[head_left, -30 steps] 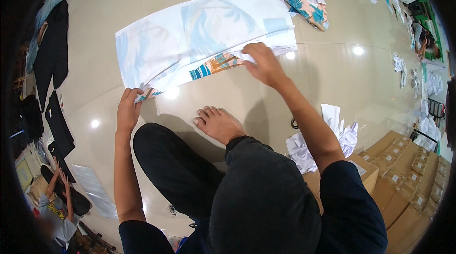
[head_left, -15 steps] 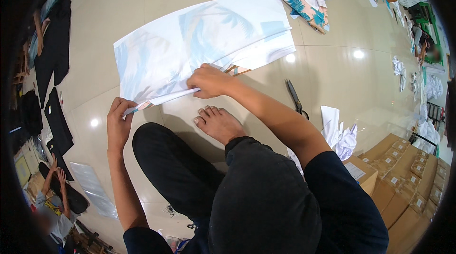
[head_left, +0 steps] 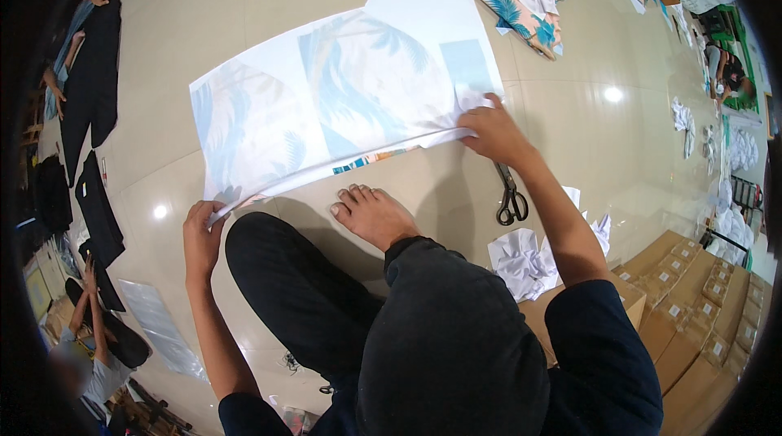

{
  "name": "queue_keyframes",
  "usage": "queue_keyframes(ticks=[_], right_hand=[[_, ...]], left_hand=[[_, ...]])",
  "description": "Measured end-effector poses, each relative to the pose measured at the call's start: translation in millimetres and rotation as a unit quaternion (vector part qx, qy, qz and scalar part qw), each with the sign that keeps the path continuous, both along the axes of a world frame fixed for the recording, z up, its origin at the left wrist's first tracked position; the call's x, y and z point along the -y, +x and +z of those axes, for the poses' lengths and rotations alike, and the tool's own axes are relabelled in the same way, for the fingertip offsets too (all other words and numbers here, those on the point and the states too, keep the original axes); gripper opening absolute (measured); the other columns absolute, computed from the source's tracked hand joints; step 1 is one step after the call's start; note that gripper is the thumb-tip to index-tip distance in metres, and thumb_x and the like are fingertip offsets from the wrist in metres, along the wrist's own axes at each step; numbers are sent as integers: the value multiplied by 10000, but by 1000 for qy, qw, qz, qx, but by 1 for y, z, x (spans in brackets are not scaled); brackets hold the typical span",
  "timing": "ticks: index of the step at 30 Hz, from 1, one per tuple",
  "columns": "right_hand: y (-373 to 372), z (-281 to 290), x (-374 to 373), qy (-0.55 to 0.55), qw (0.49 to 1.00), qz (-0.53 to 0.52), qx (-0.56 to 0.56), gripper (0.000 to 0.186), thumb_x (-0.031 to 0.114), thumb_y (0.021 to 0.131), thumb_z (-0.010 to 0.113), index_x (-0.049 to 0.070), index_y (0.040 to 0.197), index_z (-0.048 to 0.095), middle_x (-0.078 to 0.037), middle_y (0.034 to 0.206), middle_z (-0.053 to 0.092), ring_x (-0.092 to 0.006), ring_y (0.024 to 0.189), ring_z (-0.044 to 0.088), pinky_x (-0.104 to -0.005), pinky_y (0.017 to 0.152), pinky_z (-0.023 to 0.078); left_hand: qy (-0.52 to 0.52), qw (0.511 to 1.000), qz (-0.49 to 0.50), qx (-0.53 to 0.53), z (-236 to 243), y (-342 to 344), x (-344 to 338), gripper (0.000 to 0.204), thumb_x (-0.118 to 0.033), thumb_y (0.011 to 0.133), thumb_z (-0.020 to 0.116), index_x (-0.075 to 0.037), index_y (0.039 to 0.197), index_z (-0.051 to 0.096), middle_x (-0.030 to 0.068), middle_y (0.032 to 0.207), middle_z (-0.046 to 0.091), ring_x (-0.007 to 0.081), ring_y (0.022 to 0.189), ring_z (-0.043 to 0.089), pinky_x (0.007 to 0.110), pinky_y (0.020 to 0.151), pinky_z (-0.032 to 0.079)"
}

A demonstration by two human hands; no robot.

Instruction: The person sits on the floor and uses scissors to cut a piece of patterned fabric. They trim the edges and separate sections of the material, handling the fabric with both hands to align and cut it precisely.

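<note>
A wide white fabric sheet (head_left: 358, 85) lies on the tiled floor in front of me, with pale blue palm-leaf shapes showing through. My left hand (head_left: 204, 236) pinches its near left corner, fingers closed. At the near right edge my right hand (head_left: 495, 133) is closed on a bunched part of the sheet. Between my hands the near edge is folded, and a narrow strip of colourful printed cloth (head_left: 375, 160) peeks out below it. Black scissors (head_left: 511, 198) lie just below my right hand, their blades partly hidden by it.
My bare foot (head_left: 375, 216) rests close to the sheet's near edge. Crumpled white cloth (head_left: 523, 263) and cardboard boxes (head_left: 692, 306) are at the right. Peach and teal printed fabric (head_left: 509, 0) lies beyond the sheet. Black trousers (head_left: 94, 81) and a plastic sheet (head_left: 163, 326) lie left, near other people.
My right hand has moved right along the near edge, from the middle to the right end. The edge now lies straighter, and more of the scissor handles shows. My left hand stays at its corner.
</note>
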State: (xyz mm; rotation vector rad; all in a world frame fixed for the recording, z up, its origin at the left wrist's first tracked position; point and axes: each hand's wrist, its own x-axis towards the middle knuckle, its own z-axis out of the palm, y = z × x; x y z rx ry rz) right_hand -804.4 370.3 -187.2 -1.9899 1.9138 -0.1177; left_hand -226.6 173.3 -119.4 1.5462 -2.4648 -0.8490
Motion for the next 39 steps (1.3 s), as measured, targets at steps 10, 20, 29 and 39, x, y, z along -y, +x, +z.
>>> queue_keyframes(ticks=[10,20,29,39], right_hand=[[-62,63,-51,21,952,-226,207,222,22,820,884,37,1012,773,-83,982,766,-212,963,716,-370,907,556],[-118,-26,82,-61,915,-289,274,202,112,949,769,6,1119,736,-38,1029,750,-129,960,656,-308,884,522],[-122,-72,103,-93,907,-366,185,329,259,1049,711,6,1258,740,-121,1020,763,-169,926,680,-338,853,529],[-143,-81,103,-141,897,-366,203,332,278,1083,681,-13,1239,709,-195,1041,748,-293,961,696,-395,887,540]], left_hand=[[113,983,98,-105,-1,47,-9,113,41,1010,681,-11,1101,723,3,1003,704,119,925,609,289,853,498],[129,912,219,-322,-97,-9,77,237,-252,1182,606,-24,1200,669,0,1067,712,68,1008,625,277,896,505],[78,910,297,-278,-141,-41,126,227,-234,1176,616,-13,1198,663,10,1013,731,48,915,618,252,832,503],[63,901,286,-319,-156,-45,133,254,-252,1183,604,-6,1221,652,28,1038,733,65,933,632,267,846,517]])
